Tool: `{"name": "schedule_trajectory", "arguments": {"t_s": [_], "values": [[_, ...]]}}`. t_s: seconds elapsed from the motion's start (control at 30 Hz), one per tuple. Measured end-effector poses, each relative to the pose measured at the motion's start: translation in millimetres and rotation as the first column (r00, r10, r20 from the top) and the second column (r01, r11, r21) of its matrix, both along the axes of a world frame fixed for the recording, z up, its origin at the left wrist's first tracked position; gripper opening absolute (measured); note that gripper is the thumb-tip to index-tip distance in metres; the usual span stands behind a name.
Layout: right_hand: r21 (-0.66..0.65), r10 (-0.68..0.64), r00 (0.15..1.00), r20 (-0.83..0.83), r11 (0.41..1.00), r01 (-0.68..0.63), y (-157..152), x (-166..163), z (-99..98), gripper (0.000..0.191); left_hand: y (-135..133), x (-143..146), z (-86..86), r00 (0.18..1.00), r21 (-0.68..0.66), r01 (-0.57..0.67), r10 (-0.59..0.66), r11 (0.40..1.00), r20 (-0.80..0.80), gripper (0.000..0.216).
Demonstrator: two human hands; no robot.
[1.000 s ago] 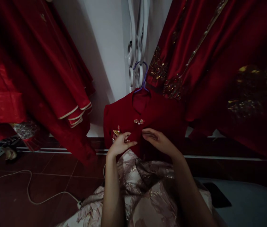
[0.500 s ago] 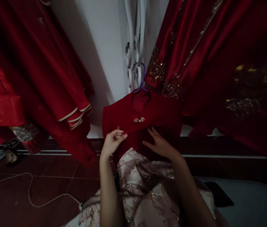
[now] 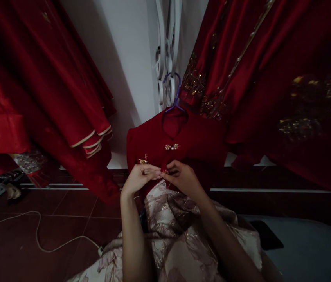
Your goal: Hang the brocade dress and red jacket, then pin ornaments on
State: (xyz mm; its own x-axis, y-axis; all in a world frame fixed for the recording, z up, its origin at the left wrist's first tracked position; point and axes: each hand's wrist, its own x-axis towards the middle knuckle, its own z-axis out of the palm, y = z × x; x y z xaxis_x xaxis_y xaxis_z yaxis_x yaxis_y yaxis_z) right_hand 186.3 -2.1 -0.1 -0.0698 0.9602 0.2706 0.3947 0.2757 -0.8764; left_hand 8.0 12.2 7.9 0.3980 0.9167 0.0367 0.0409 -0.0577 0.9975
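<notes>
A red jacket (image 3: 150, 137) hangs in front of me on a purple hanger (image 3: 178, 92). At its neck sits a beaded clasp (image 3: 171, 147), and a gold ornament (image 3: 144, 160) shows at the left of the chest. My left hand (image 3: 142, 178) and my right hand (image 3: 183, 177) meet at the jacket's front opening below the clasp. Their fingertips are pinched together on the front edge; a small detail between them is too dark to make out. Just under the hands lies pale, shiny patterned fabric (image 3: 165, 211), spreading over my lap.
Red garments (image 3: 65, 98) with gold-edged hems hang at the left. More red garments (image 3: 227, 78) with sequins hang at the right. A white scrolled metal rack (image 3: 160, 58) holds the hanger. A white cable (image 3: 56, 247) crosses the tiled floor. At lower right is a grey surface (image 3: 309, 239).
My right hand has moved left and down from lying spread on the jacket and now pinches beside my left fingers. The gold ornament has come into sight above my left hand.
</notes>
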Motion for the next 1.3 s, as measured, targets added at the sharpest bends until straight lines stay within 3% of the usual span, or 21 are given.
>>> {"name": "schedule_trajectory", "arguments": {"t_s": [0.1, 0.2, 0.27, 0.3, 0.37, 0.5, 0.7, 0.87, 0.97, 1.17, 1.3], "values": [[-0.019, 0.014, 0.998, -0.067, 1.0, -0.016, 3, 5, -0.9, 0.026, 8, 0, -4.9, 0.98, 0.151, -0.165, 0.179, 0.975, -0.088, 0.025], [-0.037, 0.028, 0.995, -0.091, 0.999, -0.032, 7, 7, -3.0, 0.026, 18, -2, -14.4, 0.849, 0.37, -0.438, 0.512, 0.819, -0.128, 0.019], [-0.041, 0.033, 0.995, -0.093, 0.998, -0.037, 8, 7, -4.2, 0.024, 25, -3, -24.0, 0.764, 0.445, -0.528, 0.634, 0.723, -0.124, 0.026], [-0.038, 0.033, 0.995, -0.093, 0.999, -0.037, 8, 7, -4.3, 0.023, 28, -4, -29.0, 0.76, 0.446, -0.532, 0.638, 0.719, -0.123, 0.031], [-0.028, 0.041, 0.993, -0.107, 0.999, -0.045, 8, 6, -2.9, 0.021, 32, -5, -37.5, 0.81, 0.398, -0.495, 0.576, 0.772, -0.11, 0.035], [0.002, 0.075, 0.981, -0.177, 0.997, -0.075, 6, 1, 4.5, 0.023, 36, -6, -44.5, 0.889, 0.339, -0.406, 0.453, 0.849, -0.07, 0.024], [0.115, 0.085, 0.978, -0.189, 0.991, -0.064, 16, -9, 10.0, 0.023, 37, -7, -45.1, 0.833, 0.321, -0.518, 0.553, 0.793, -0.024, 0.025], [0.189, 0.084, 0.995, -0.06, 0.979, -0.072, 31, -16, 9.6, 0.016, 39, -4, -42.2, 0.874, 0.208, -0.486, 0.475, 0.849, 0.105, 0.031], [0.243, 0.049, 0.999, 0.009, 0.969, -0.05, 41, -22, 8.1, 0.013, 40, -4, -40.8, 0.862, 0.173, -0.505, 0.483, 0.846, 0.153, 0.027], [0.209, 0.038, 0.999, -0.008, 0.977, -0.035, 48, -29, -0.5, 0.009, 38, -1, -39.7, 0.868, 0.122, -0.487, 0.464, 0.865, 0.176, 0.018], [0.211, 0.035, 0.999, -0.027, 0.977, -0.028, 48, -30, -5.1, 0.01, 34, 0, -34.0, 0.889, 0.069, -0.437, 0.419, 0.897, 0.183, 0.026]]}}
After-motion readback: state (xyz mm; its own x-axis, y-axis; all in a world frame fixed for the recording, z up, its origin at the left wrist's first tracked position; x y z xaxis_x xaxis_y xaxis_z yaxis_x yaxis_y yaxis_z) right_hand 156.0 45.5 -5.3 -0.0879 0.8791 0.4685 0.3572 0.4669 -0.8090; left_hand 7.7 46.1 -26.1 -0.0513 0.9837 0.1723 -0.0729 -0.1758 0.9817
